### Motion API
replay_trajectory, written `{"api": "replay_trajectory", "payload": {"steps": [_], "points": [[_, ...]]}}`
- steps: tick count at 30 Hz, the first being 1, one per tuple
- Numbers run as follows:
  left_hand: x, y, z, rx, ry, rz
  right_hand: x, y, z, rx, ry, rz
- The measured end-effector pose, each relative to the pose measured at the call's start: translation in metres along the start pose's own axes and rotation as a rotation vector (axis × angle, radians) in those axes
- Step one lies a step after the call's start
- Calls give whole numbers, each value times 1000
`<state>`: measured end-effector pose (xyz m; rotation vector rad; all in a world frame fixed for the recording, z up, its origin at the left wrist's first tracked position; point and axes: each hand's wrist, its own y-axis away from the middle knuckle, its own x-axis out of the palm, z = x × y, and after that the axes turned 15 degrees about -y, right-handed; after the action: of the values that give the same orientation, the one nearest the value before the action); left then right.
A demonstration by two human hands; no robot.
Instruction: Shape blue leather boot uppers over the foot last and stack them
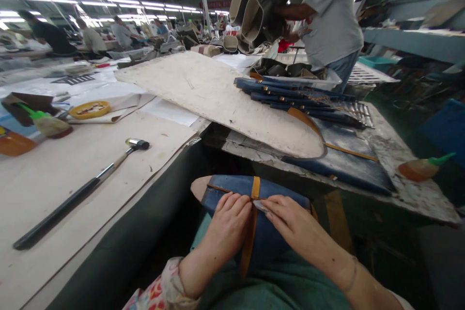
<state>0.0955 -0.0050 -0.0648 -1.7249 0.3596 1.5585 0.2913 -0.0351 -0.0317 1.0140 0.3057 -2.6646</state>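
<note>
A blue leather piece (234, 184) with a mustard strap (256, 187) across it lies over a pale-tipped board (199, 189) above my lap. My left hand (232, 223) rests on the leather beside the strap, fingers bent together and pressing along the seam; its thumb is hidden. In the fingers of my right hand (296, 220) is a small greyish flat tool (260, 205), touching the strap where it crosses the seam. What kind of tool it is I cannot make out. The leather's lower part hangs down between my forearms, the strap's long end with it.
On the left table lie a hammer (137, 144), a yellow dish (90, 109) and a green-tipped glue bottle (51, 123). A large pale board (203, 92) bridges the tables. Stacked blue leather pieces (301, 99) and another bottle (419, 169) are right. A person (332, 14) carries dark boot shafts (254, 14).
</note>
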Motion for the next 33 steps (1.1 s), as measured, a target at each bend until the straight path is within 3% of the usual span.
{"api": "replay_trajectory", "payload": {"steps": [11, 17, 23, 29, 33], "points": [[-3, -10, 3, 15, 62, 49, 18, -10, 1, 26, 329, -42], [-7, -6, 6, 3, 65, 26, 14, 0, -11, -73, 455, -80], [-8, 6, 16, -104, -36, -34, -1, 15, -27, -162, 385, -91], [-10, 10, 18, -105, -81, -60, -2, -5, 0, -284, 297, -87], [-9, 11, 20, -85, -79, -45, 12, -20, 0, -312, 306, -35]]}}
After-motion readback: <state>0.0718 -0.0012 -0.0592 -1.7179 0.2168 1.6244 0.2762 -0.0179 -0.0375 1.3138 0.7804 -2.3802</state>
